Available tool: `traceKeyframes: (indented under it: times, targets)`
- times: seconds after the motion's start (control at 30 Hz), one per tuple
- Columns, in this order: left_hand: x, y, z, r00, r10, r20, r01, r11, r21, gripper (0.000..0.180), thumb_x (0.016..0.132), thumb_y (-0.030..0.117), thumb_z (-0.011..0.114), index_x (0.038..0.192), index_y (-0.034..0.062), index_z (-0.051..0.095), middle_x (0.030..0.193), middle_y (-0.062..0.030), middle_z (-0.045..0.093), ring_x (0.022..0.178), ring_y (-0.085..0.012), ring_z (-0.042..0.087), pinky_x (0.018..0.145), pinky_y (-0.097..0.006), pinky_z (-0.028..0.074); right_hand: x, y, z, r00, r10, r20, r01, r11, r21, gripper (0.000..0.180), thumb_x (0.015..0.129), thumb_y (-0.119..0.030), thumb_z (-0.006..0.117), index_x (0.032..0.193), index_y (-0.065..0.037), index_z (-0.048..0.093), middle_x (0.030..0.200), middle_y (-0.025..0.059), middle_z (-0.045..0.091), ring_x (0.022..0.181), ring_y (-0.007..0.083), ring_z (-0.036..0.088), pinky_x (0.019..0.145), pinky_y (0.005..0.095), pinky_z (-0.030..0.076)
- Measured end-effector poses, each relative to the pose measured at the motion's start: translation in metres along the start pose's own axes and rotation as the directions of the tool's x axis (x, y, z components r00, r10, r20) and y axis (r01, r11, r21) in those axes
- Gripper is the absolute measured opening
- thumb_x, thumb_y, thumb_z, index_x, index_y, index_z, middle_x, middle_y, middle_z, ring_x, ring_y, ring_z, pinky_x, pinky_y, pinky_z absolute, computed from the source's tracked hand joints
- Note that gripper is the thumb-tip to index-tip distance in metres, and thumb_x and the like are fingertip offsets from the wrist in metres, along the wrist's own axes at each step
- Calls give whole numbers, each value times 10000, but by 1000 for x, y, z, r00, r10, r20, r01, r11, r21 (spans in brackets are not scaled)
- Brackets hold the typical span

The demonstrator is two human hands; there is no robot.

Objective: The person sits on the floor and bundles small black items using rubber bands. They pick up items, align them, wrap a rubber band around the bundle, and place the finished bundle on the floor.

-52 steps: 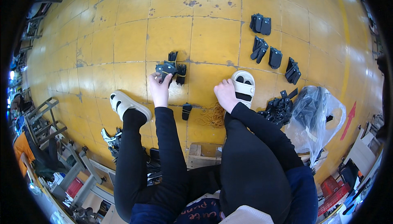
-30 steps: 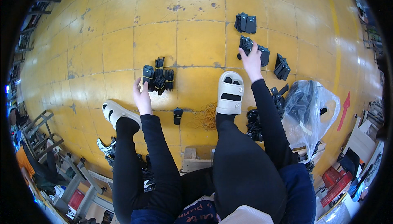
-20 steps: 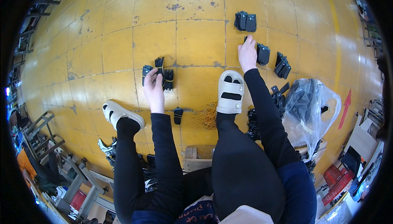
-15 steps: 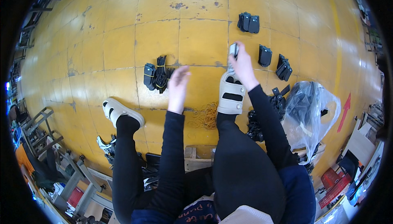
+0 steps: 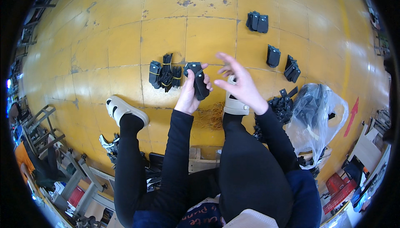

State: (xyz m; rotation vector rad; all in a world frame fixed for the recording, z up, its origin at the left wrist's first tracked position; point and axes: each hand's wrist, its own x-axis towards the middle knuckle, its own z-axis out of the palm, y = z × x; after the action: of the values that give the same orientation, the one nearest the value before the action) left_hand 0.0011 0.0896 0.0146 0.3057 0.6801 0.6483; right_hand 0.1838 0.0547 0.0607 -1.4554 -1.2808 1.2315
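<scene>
My left hand (image 5: 189, 97) is closed around a stack of flat black strap-like pieces (image 5: 198, 79), fingers on one side and thumb on the other. Just right of it, my right hand (image 5: 243, 87) is held in the air with fingers spread, touching nothing. Beside the left hand on the floor lie black bundles tied with yellow bands: a stack of wide pieces (image 5: 155, 74), a long thin bundle (image 5: 166, 70) and a shorter one (image 5: 176, 77). Loose rubber bands (image 5: 211, 116) form a tangled pile between my feet.
Farther right on the yellow tiled floor (image 5: 208, 32) sit black stacks (image 5: 257, 22), (image 5: 273, 56) and a fanned-out stack (image 5: 292, 69). Loose black pieces (image 5: 280, 109) lie near a clear plastic bag (image 5: 316, 117). My beige clogs (image 5: 126, 110) flank the bands. A metal frame (image 5: 41, 126) stands at left.
A stack held in my right hand above the right clog is now in my left hand. The right hand has let go, moved left and nearer, and spread its fingers.
</scene>
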Motion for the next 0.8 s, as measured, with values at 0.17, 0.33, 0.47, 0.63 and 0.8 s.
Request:
traceKeyframes:
  times: [0.17,0.33,0.47,0.63,0.8]
  targets:
    - [-8,7,10,975,-29,218,27,1000,14,622,888,445,586,1339,66,389,836,-19,496,762,-132,513,684,-285,448,1,-11,-15,1000,-6,-23,6,1000,-15,651,824,-114,648,1398,-43,350,1394,93,438,1102,193,522,935,322,407]
    - [-10,6,10,937,-172,305,116,974,193,592,799,246,741,1279,49,456,771,-12,521,735,-133,535,655,-287,435,14,-17,-5,995,-88,-54,91,994,56,549,874,-193,631,1361,-62,414,1287,122,510,1041,218,548,881,344,447]
    - [-11,-1,6,953,-233,192,182,950,253,481,788,188,738,1178,68,483,818,-33,542,794,-178,568,696,-310,462,16,-24,-10,923,86,375,-63,995,-71,446,953,-231,501,1356,-51,434,1315,121,520,1100,210,542,974,333,398]
    - [-12,-3,1,968,-195,157,162,967,198,476,783,99,733,1177,70,467,855,-23,562,814,-174,583,755,-318,485,11,-25,-9,855,227,466,-280,959,46,458,1001,-300,409,1401,-78,391,1324,138,515,1142,223,553,990,320,397]
    - [-8,1,4,963,-187,196,141,964,224,463,818,87,699,1219,49,471,895,-21,584,834,-134,593,720,-275,491,4,-21,-12,942,-16,335,-3,998,57,739,847,-305,654,1459,-138,274,1408,189,385,1224,293,483,1035,382,369]
